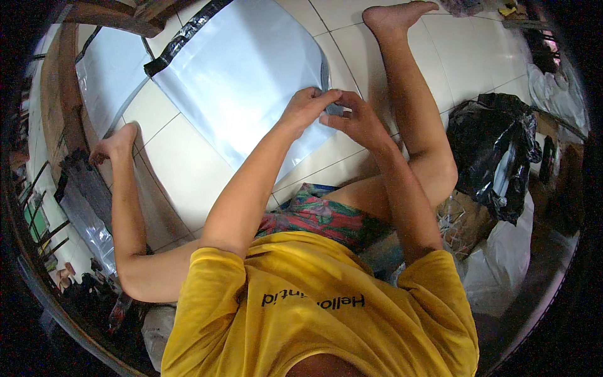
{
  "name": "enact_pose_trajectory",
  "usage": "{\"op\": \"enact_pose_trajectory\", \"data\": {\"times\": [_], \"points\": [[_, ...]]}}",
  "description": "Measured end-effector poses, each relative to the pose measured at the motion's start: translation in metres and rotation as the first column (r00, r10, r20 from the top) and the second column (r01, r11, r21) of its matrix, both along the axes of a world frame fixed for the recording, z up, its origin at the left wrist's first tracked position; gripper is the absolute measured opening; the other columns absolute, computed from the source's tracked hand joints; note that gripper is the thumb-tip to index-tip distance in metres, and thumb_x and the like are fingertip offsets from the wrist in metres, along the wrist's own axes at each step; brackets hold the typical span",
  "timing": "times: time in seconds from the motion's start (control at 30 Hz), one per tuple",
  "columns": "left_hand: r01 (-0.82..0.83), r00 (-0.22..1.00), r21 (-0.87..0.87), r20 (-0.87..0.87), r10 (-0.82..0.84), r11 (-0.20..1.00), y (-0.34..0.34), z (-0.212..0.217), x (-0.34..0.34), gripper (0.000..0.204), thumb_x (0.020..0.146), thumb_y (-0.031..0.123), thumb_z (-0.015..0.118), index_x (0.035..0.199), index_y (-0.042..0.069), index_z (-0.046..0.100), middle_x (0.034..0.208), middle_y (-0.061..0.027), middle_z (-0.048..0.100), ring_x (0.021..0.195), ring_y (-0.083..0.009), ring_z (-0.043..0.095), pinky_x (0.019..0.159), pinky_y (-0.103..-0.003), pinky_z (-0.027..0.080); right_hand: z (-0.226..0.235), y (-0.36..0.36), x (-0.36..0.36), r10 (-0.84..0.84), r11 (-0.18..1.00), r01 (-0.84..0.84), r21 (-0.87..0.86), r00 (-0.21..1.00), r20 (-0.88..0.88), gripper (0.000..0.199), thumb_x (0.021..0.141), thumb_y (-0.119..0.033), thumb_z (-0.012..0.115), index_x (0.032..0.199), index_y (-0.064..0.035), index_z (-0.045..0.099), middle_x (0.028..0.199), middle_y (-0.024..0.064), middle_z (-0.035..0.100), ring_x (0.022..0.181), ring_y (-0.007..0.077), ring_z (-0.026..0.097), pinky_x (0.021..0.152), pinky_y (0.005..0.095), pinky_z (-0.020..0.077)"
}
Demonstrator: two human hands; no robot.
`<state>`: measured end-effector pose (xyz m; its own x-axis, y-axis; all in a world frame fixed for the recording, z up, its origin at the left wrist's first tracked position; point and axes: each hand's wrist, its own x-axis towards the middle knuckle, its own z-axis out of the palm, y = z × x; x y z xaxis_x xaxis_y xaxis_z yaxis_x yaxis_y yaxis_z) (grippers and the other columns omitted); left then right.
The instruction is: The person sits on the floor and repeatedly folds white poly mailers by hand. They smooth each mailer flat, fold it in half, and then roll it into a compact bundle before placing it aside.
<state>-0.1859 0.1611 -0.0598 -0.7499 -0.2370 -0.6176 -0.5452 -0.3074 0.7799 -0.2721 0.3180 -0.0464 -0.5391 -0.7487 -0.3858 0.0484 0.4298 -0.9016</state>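
My left hand [304, 112] and right hand [361, 125] meet by the pale bag's [245, 81] edge. I can't tell if my fingers [355, 103] pinch it.

The big plastic sheet [245, 75] is pale icy blue, nearly white where the light catches it, with a glossy black strip [187, 39] along one edge, and the second sheet [112, 72] is a duller pale blue. Under them, the cream-white floor [182, 157] carries a grid of thin dark lines, with a brown wooden beam [116, 16] above and a grey bundle [86, 188] at left. The shirt [352, 264] is mustard yellow with dark lettering, the shorts [320, 212] (easily the busiest pattern here) mix red, green and blue, and the crumpled bag [490, 135] is shiny black.
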Motion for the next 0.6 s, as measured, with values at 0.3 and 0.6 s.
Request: {"op": "enact_pose_trajectory", "data": {"times": [0.3,0.6], "points": [[0.02,0.997,0.005,-0.08,-0.019,1.0,-0.003,0.022,0.019,0.036,0.092,0.028,0.071,0.11,-0.003,0.071,0.1,-0.0078,0.071,0.088,-0.0136,0.062,0.079,-0.028,0.049,0.011,0.015,-0.006,0.091,0.995,-0.087,-0.04,0.986,0.137,0.054,0.086,-0.001,0.075,0.135,-0.0029,0.053,0.134,0.0114,0.055,0.127,0.0247,0.054,0.108,0.0378,0.0471],[-0.133,0.98,0.136,-0.132,0.151,0.982,0.0,0.01,0.034,0.026,0.094,0.019,0.069,0.111,0.0,0.07,0.095,-0.0028,0.07,0.086,-0.0093,0.06,0.078,-0.025,0.048,0.014,0.015,0.005,0.086,0.996,-0.086,-0.034,0.996,0.01,0.043,0.088,-0.001,0.071,0.13,-0.0032,0.061,0.131,0.0128,0.059,0.122,0.0254,0.059,0.106,0.0336,0.0495]]}}
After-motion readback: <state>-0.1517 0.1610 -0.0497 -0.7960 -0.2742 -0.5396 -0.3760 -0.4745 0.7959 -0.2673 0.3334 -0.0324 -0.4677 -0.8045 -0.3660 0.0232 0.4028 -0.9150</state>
